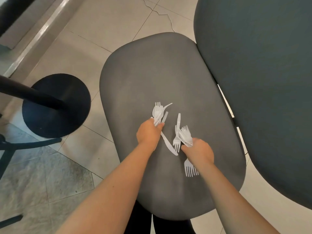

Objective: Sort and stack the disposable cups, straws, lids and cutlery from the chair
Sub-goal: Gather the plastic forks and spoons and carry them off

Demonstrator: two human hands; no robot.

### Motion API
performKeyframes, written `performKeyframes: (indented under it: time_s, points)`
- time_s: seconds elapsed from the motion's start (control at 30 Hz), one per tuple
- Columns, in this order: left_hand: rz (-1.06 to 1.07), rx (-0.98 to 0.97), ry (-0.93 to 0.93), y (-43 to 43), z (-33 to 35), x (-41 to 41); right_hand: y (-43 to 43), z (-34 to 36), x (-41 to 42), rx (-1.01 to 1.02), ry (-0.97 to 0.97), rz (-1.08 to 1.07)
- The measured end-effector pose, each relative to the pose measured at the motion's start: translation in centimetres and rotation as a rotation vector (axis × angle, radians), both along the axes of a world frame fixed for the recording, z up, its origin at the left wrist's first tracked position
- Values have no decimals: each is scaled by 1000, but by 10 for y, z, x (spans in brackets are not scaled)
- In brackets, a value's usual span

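L hand [148,132] curls tight round a cutlery bunch [158,112]; R hand [199,152] clamps a 2nd bunch [184,135]. Both are over mid seat [152,73]. Knife [169,146] lies btwn hands, fork [190,169] by R wrist. Best approach, I'd say: keep heads aligned, split by type, then scoop loose pcs.

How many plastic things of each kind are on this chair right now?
Bunches of white cutlery, too jumbled to count inside: 2, left bunch in left hand, right bunch in right hand
Single knife: 1
Single forks: 2, far fork, near fork
Total: 5
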State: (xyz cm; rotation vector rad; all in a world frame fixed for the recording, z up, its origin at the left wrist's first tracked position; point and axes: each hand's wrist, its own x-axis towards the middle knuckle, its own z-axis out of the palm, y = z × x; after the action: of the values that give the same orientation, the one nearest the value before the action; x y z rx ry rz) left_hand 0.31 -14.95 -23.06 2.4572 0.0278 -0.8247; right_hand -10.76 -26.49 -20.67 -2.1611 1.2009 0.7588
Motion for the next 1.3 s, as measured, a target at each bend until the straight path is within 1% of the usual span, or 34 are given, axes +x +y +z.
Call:
performKeyframes:
  time_s: [0.2,0.3,0.37,0.47,0.57,0.63,0.67,0.77,0.8,0.87,0.97,1.07,1.17,1.3]
  points:
    - [282,-155,-21,12,4,-2,-15,5,0,-20,-51,-68]
    - [448,-211,11,21,3,-13,-14,8,12,-52,-49,-4]
    - [501,-216,57,22,1,-22,-11,11,19,-55,19,116]
    - [478,-182,83,19,-4,-30,-5,13,24,-50,194,324]
    - [475,-187,81,14,-5,-28,-9,19,19,-89,315,363]
    - [486,-207,83,14,-4,-26,-16,24,15,-103,300,290]
    - [509,-220,84,15,-3,-24,-18,26,15,-83,246,213]
    - [562,-248,76,22,-1,-21,-15,25,27,60,-19,-116]
    - [572,-259,71,25,0,-20,-10,21,35,87,-83,-177]
    - [585,-292,60,30,3,-19,1,9,52,100,-137,-226]
    - [587,-318,49,37,7,-18,16,-7,75,74,-144,-246]
    - [615,-311,40,49,11,-19,21,-14,85,37,-143,-176]
    - [692,-311,24,66,13,-21,23,-11,82,33,-119,-71]
    - [759,-344,45,77,17,-24,41,-11,72,-36,0,259]
